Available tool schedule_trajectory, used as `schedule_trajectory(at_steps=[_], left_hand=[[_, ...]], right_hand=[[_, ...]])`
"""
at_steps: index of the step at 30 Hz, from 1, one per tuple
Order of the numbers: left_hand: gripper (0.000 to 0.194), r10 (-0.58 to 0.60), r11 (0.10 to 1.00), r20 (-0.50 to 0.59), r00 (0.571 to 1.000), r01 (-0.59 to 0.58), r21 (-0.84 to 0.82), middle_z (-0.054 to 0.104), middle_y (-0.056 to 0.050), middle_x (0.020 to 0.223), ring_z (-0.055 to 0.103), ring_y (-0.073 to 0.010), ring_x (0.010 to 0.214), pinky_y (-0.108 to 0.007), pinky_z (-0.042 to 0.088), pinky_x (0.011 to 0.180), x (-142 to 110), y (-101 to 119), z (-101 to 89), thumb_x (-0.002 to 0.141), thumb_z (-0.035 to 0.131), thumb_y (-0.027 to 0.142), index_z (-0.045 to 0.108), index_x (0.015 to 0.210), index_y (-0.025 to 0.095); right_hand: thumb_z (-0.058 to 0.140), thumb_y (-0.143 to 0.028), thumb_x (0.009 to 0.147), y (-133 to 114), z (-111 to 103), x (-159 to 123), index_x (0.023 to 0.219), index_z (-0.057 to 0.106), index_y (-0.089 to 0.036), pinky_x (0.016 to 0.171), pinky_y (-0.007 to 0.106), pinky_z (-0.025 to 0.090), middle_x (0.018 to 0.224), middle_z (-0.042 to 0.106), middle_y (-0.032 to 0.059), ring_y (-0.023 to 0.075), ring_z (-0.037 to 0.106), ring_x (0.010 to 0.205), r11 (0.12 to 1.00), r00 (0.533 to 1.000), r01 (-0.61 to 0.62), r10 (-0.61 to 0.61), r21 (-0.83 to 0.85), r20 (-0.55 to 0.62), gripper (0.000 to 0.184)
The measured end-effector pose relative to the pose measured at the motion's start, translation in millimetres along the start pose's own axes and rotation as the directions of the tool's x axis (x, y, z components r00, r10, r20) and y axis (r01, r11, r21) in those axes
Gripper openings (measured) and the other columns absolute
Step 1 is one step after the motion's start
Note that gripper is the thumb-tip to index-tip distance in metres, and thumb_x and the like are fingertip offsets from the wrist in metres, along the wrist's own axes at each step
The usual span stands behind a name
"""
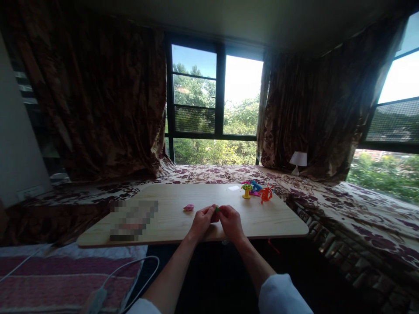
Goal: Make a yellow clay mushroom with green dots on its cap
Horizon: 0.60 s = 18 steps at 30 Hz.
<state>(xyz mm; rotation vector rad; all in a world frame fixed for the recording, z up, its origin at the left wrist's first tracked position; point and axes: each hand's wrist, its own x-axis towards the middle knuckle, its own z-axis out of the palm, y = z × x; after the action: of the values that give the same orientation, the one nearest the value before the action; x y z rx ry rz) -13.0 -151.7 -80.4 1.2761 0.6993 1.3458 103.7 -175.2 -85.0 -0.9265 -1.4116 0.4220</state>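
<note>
The left hand (203,219) and right hand (231,221) meet, fingertips clamped on a small green lump (217,209) between them, above the near part of a wood-grain table (170,224). At nine o'clock from the grip lies a pink piece (188,208); at two, a yellow-stemmed, green-topped model (246,192) and a blue figure (256,187); between two and three, an orange stranded figure (266,194). Farther out at two stands a white-shaded lamp (298,160).

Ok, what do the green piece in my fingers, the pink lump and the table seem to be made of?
Green piece: possibly modelling clay, by its solid colour, but mostly hidden; finish unclear. Pink lump: probably clay, matte, lumpy. Table: wood or wood-look laminate, smooth, pale grain.
</note>
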Motion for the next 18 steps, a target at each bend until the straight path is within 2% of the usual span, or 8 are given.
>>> schedule_trajectory(at_steps=[6, 9, 12, 18], left_hand=[[0.027, 0.041, 0.999, -0.028, 0.999, -0.04, 0.033, 0.065, -0.003, 0.069, 0.057, -0.0117, 0.059, -0.025, 0.045, 0.061, 0.5, 3.6, 0.9, 0.064, 0.065, 0.032, 0.068, 0.083, 0.013], [0.027, 0.053, 0.998, -0.052, 0.997, -0.051, 0.038, 0.062, -0.001, 0.06, 0.052, -0.0095, 0.052, -0.022, 0.042, 0.053, 0.6, 3.3, 0.8, 0.065, 0.064, 0.033, 0.068, 0.084, 0.013], [0.031, 0.053, 0.998, -0.044, 0.998, -0.051, 0.033, 0.061, 0.0, 0.06, 0.051, -0.0087, 0.05, -0.021, 0.04, 0.05, -0.5, 4.0, 1.0, 0.068, 0.061, 0.036, 0.067, 0.089, 0.014], [0.035, 0.013, 1.0, 0.006, 1.0, -0.013, 0.018, 0.065, -0.006, 0.078, 0.057, -0.0122, 0.065, -0.028, 0.045, 0.068, -2.2, 7.3, -1.2, 0.07, 0.058, 0.035, 0.065, 0.097, 0.014]], right_hand=[[0.056, -0.018, 0.071, 1.1, 4.4, -1.2, 0.081, 0.061, -0.02, 0.058, 0.025, 0.049, 0.072, 0.063, 0.0002, 0.0136, 0.06, 0.061, 0.999, 0.999, -0.012, 0.01, 0.037, 0.037, 0.012], [0.055, -0.021, 0.072, 0.4, 5.3, -1.2, 0.087, 0.059, -0.02, 0.055, 0.024, 0.05, 0.068, 0.063, -0.0007, 0.0132, 0.061, 0.058, 0.997, 0.998, -0.03, 0.026, 0.067, 0.053, 0.015], [0.056, -0.024, 0.073, -0.8, 2.7, 0.0, 0.094, 0.055, -0.019, 0.052, 0.023, 0.049, 0.064, 0.061, -0.0021, 0.0126, 0.06, 0.055, 0.996, 0.999, -0.044, 0.042, 0.072, 0.024, 0.022], [0.057, -0.025, 0.073, -3.8, -2.6, 1.4, 0.082, 0.06, -0.019, 0.058, 0.024, 0.048, 0.072, 0.063, 0.001, 0.0138, 0.06, 0.062, 0.999, 0.999, -0.031, 0.032, 0.026, -0.009, 0.012]])
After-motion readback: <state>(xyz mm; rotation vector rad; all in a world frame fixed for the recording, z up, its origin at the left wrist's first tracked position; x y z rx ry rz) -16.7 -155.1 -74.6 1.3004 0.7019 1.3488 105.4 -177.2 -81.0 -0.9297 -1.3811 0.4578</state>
